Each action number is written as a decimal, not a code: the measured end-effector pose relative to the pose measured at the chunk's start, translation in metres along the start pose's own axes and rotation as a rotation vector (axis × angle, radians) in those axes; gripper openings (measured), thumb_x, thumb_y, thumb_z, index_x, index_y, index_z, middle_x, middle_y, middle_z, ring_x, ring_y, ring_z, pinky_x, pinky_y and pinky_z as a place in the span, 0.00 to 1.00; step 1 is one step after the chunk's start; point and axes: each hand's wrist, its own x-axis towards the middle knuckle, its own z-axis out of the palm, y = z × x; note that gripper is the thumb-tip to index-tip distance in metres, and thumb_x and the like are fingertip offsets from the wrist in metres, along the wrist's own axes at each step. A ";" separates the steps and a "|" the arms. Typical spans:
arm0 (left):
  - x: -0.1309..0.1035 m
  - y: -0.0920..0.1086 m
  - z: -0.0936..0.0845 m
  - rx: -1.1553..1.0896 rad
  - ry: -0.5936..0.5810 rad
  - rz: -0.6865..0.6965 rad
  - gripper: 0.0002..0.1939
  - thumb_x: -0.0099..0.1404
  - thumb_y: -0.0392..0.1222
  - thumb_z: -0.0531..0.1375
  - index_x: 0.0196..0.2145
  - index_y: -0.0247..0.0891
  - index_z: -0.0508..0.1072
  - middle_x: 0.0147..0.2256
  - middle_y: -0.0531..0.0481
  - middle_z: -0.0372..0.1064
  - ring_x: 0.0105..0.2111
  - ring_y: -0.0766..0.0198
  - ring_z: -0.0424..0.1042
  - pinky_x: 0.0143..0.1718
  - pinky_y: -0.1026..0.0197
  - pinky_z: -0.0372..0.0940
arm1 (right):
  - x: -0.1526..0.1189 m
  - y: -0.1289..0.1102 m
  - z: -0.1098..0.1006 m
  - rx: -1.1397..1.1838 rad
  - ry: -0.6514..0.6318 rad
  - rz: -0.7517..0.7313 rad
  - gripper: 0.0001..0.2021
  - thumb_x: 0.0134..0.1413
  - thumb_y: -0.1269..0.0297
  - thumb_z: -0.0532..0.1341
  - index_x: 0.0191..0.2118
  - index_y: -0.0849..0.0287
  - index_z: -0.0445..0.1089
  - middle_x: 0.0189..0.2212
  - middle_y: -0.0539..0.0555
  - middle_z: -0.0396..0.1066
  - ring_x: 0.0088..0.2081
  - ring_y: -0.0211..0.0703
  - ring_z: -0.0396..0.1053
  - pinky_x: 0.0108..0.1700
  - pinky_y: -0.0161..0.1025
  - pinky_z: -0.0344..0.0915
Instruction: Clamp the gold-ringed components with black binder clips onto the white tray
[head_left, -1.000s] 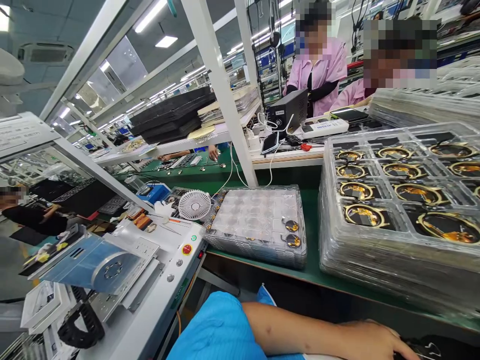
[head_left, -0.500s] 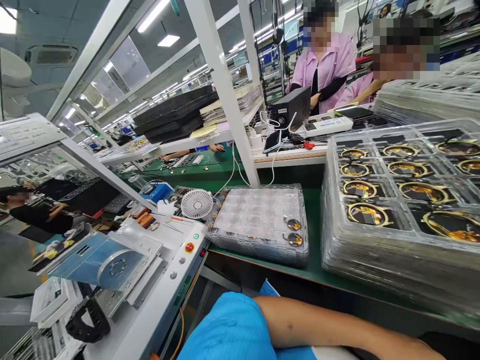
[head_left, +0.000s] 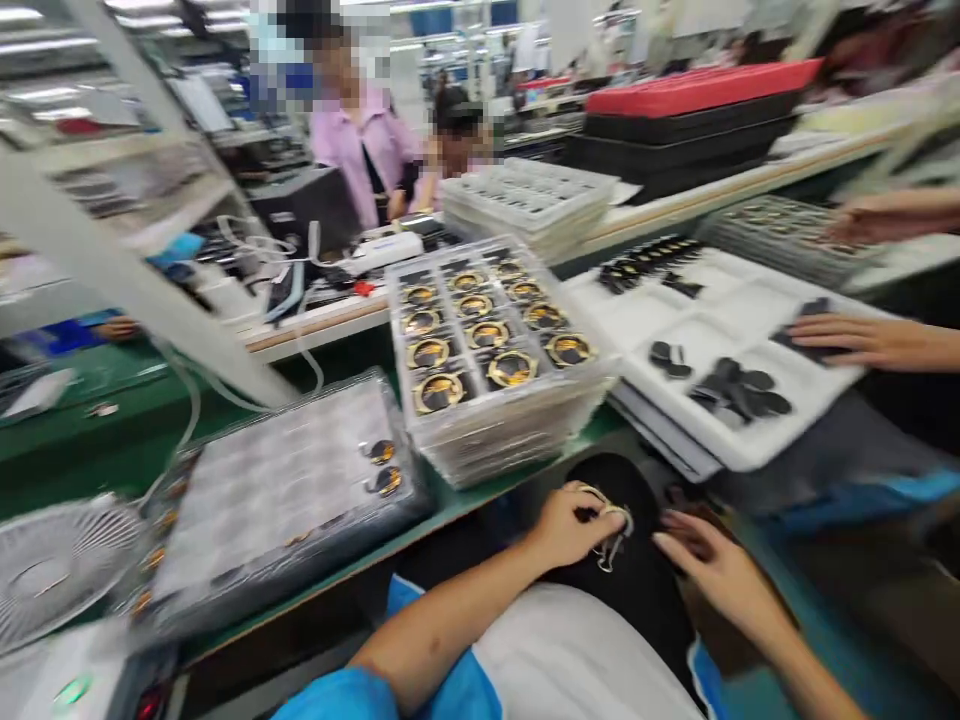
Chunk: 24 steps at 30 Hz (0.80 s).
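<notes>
Low in the view, my left hand (head_left: 574,523) is closed on a gold ring-shaped watch case (head_left: 616,522), held over a dark cloth on my lap. To its right, my right hand (head_left: 712,565) has its fingers apart and touches nothing I can make out. Beyond my hands stands a stack of clear trays (head_left: 517,410) with gold ring-shaped parts in its top compartments. Left of that lies a lower tray stack (head_left: 262,500) with a pale film and two round parts at its right side.
A white tray (head_left: 780,440) with black pieces stands at the right, where another person's hands (head_left: 862,340) work. A white fan (head_left: 64,570) sits at lower left, below a slanted white post (head_left: 150,280). People in pink stand behind the bench.
The view has swung to the right, so the tray stacks appear further left. Both my hands and the watch case now show; before, only my left forearm did.
</notes>
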 end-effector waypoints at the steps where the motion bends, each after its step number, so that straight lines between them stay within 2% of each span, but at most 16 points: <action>1: 0.000 0.002 0.000 -0.001 0.041 0.000 0.14 0.63 0.50 0.66 0.27 0.37 0.79 0.36 0.45 0.76 0.40 0.58 0.72 0.46 0.58 0.64 | -0.007 -0.007 0.015 0.132 -0.116 0.021 0.32 0.38 0.37 0.72 0.45 0.57 0.78 0.44 0.64 0.79 0.44 0.62 0.78 0.46 0.56 0.77; 2: -0.001 0.003 0.001 0.004 0.066 -0.005 0.15 0.64 0.51 0.65 0.27 0.37 0.80 0.38 0.44 0.76 0.42 0.57 0.72 0.48 0.56 0.64 | -0.011 -0.015 0.032 0.246 -0.195 0.015 0.33 0.36 0.40 0.74 0.46 0.57 0.78 0.44 0.63 0.79 0.44 0.61 0.77 0.46 0.54 0.77; 3: -0.002 0.003 0.000 0.015 0.080 -0.010 0.15 0.64 0.52 0.65 0.28 0.38 0.80 0.39 0.43 0.76 0.43 0.56 0.72 0.49 0.55 0.64 | -0.014 -0.023 0.049 0.342 -0.236 0.015 0.30 0.37 0.42 0.75 0.44 0.58 0.78 0.42 0.62 0.80 0.43 0.59 0.78 0.46 0.53 0.77; 5: -0.004 0.002 -0.001 0.041 0.096 -0.012 0.15 0.64 0.52 0.65 0.29 0.38 0.81 0.41 0.42 0.75 0.45 0.55 0.72 0.51 0.54 0.64 | -0.015 -0.037 0.077 0.493 -0.243 0.018 0.26 0.41 0.44 0.75 0.40 0.59 0.78 0.38 0.59 0.80 0.40 0.54 0.77 0.47 0.50 0.76; 7: -0.007 0.000 -0.005 0.058 0.103 -0.011 0.16 0.66 0.52 0.64 0.29 0.38 0.81 0.41 0.43 0.75 0.46 0.55 0.72 0.51 0.53 0.64 | -0.015 -0.042 0.091 0.570 -0.230 0.035 0.24 0.41 0.45 0.76 0.35 0.60 0.76 0.31 0.56 0.78 0.34 0.50 0.75 0.41 0.47 0.76; 9: -0.008 -0.001 -0.011 0.062 0.117 -0.015 0.17 0.68 0.54 0.62 0.30 0.38 0.80 0.41 0.43 0.75 0.46 0.54 0.72 0.51 0.53 0.63 | -0.017 -0.040 0.093 0.588 -0.241 0.064 0.23 0.38 0.46 0.77 0.31 0.59 0.74 0.25 0.52 0.74 0.27 0.45 0.71 0.32 0.42 0.73; 11: -0.008 0.000 -0.016 0.049 0.161 -0.018 0.19 0.70 0.55 0.59 0.31 0.38 0.80 0.41 0.43 0.75 0.46 0.54 0.71 0.52 0.53 0.63 | -0.020 -0.037 0.090 0.602 -0.269 0.086 0.22 0.38 0.48 0.77 0.29 0.59 0.73 0.24 0.51 0.73 0.27 0.43 0.70 0.30 0.40 0.71; 14: -0.005 0.004 -0.017 -0.003 0.178 -0.024 0.21 0.72 0.57 0.57 0.35 0.39 0.79 0.44 0.43 0.75 0.48 0.54 0.71 0.54 0.53 0.62 | -0.021 -0.035 0.086 0.726 -0.313 0.075 0.24 0.38 0.52 0.79 0.40 0.57 0.75 0.37 0.54 0.76 0.34 0.44 0.73 0.36 0.41 0.73; 16: -0.003 0.007 -0.011 -0.064 0.112 -0.031 0.21 0.71 0.58 0.57 0.36 0.39 0.80 0.47 0.43 0.74 0.51 0.53 0.70 0.56 0.54 0.61 | -0.019 -0.038 0.087 0.769 -0.327 0.078 0.28 0.39 0.50 0.77 0.46 0.56 0.74 0.39 0.53 0.74 0.29 0.40 0.71 0.29 0.37 0.69; 17: -0.002 0.008 -0.007 -0.096 0.070 -0.037 0.21 0.71 0.58 0.57 0.36 0.39 0.80 0.48 0.43 0.74 0.52 0.53 0.70 0.56 0.54 0.61 | -0.017 -0.040 0.088 0.741 -0.310 0.079 0.26 0.42 0.48 0.76 0.44 0.57 0.74 0.35 0.51 0.73 0.25 0.38 0.67 0.24 0.35 0.64; 19: 0.001 0.010 0.003 -0.167 0.012 -0.067 0.21 0.70 0.59 0.58 0.38 0.39 0.81 0.49 0.44 0.73 0.52 0.54 0.69 0.57 0.55 0.61 | -0.012 -0.044 0.089 0.607 -0.240 0.047 0.22 0.48 0.43 0.71 0.34 0.59 0.73 0.25 0.49 0.69 0.22 0.36 0.61 0.22 0.34 0.58; 21: 0.005 0.012 0.014 -0.231 -0.013 -0.112 0.21 0.70 0.60 0.59 0.39 0.39 0.81 0.46 0.44 0.74 0.50 0.55 0.70 0.55 0.56 0.62 | -0.008 -0.047 0.086 0.460 -0.161 -0.011 0.24 0.51 0.42 0.69 0.24 0.60 0.69 0.19 0.49 0.66 0.23 0.37 0.60 0.26 0.35 0.57; 24: 0.015 0.016 0.027 -0.301 0.008 -0.161 0.23 0.68 0.62 0.60 0.38 0.38 0.80 0.40 0.46 0.75 0.43 0.57 0.71 0.49 0.58 0.65 | -0.008 -0.046 0.071 0.331 -0.109 -0.018 0.25 0.52 0.41 0.66 0.21 0.59 0.68 0.17 0.50 0.67 0.22 0.39 0.62 0.28 0.37 0.57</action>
